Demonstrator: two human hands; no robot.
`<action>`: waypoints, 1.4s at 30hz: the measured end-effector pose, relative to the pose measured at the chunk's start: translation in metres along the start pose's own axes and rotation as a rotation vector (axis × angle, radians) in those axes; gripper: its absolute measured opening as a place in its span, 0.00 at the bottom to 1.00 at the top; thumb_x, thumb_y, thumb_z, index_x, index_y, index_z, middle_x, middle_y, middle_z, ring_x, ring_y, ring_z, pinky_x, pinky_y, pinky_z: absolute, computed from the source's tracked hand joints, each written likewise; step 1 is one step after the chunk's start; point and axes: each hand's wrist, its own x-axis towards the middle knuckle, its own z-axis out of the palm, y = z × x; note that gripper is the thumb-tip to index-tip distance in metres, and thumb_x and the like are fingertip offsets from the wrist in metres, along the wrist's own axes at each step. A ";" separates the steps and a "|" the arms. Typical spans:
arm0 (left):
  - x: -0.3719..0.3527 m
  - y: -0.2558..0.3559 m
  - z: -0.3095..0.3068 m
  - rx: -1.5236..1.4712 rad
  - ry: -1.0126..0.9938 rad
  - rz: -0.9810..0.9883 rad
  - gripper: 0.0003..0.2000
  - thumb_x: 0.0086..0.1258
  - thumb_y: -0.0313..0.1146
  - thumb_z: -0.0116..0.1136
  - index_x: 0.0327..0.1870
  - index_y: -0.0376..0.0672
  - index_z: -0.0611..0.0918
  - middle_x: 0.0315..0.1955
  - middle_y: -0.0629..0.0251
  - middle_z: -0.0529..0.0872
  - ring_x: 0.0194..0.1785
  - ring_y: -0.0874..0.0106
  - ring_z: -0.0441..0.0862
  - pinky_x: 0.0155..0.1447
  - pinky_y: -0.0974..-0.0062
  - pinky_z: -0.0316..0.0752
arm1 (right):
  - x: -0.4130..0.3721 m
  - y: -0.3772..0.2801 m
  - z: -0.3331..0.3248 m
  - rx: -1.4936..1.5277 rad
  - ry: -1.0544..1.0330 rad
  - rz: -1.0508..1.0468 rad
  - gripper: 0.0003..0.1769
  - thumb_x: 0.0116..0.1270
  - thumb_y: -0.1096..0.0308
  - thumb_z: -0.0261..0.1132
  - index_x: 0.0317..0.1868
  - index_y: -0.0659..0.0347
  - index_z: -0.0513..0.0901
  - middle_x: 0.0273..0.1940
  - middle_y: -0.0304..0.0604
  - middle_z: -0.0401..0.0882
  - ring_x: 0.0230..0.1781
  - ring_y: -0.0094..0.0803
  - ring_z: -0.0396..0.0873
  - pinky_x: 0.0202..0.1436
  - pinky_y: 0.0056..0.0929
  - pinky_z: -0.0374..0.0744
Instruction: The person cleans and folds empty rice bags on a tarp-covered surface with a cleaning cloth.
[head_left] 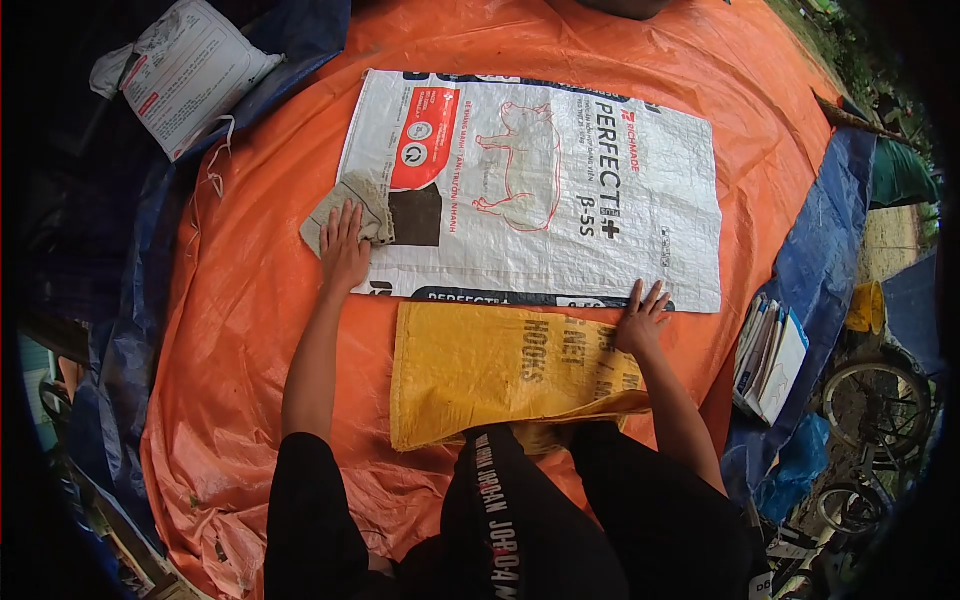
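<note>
A white RICHMADE PERFECT feed sack (540, 190) is spread flat on the orange tarpaulin (250, 380), its far side turned toward the tarpaulin's far edge. At the sack's near left corner, a grey cloth (360, 193) is covered by the left hand (345, 250), fingers extended; whether it is gripped cannot be told. The near edge, by the right corner, is touched by the right hand (641, 322), its grip wide, fingers spread. A yellow sack (470, 380) is laid along the near edge. Folded sacks (768, 360) are stacked beside the tarpaulin's right edge.
</note>
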 end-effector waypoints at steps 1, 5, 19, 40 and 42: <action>-0.002 -0.006 -0.005 0.030 -0.013 -0.029 0.36 0.73 0.36 0.47 0.83 0.53 0.54 0.84 0.63 0.47 0.85 0.55 0.45 0.84 0.49 0.40 | -0.001 0.000 -0.001 0.001 -0.001 -0.002 0.65 0.57 0.68 0.68 0.83 0.55 0.28 0.81 0.67 0.15 0.81 0.71 0.20 0.76 0.77 0.45; -0.005 0.001 -0.004 0.068 -0.008 -0.092 0.35 0.74 0.36 0.49 0.83 0.57 0.56 0.84 0.62 0.48 0.84 0.50 0.46 0.84 0.47 0.41 | -0.002 -0.002 -0.003 0.000 -0.005 -0.004 0.65 0.58 0.69 0.67 0.83 0.55 0.28 0.81 0.67 0.16 0.81 0.72 0.20 0.76 0.78 0.45; -0.070 0.253 0.012 -0.339 -0.279 0.504 0.33 0.73 0.39 0.50 0.81 0.60 0.63 0.84 0.59 0.49 0.85 0.48 0.38 0.85 0.48 0.35 | 0.003 -0.004 0.005 -0.042 0.031 0.007 0.63 0.60 0.66 0.67 0.83 0.57 0.29 0.81 0.69 0.17 0.81 0.74 0.22 0.76 0.77 0.44; 0.043 0.201 0.037 -0.310 -0.002 0.344 0.33 0.73 0.41 0.49 0.81 0.58 0.61 0.83 0.63 0.53 0.85 0.56 0.45 0.85 0.53 0.38 | -0.003 -0.005 -0.005 -0.010 -0.010 0.008 0.68 0.54 0.70 0.70 0.83 0.56 0.29 0.81 0.68 0.16 0.81 0.73 0.22 0.75 0.78 0.46; 0.045 0.162 0.033 -0.240 0.005 0.281 0.34 0.73 0.43 0.51 0.81 0.59 0.61 0.83 0.65 0.54 0.85 0.58 0.46 0.85 0.54 0.38 | -0.003 -0.005 -0.003 -0.004 0.001 0.000 0.67 0.54 0.70 0.69 0.83 0.56 0.29 0.81 0.69 0.17 0.81 0.74 0.22 0.75 0.79 0.46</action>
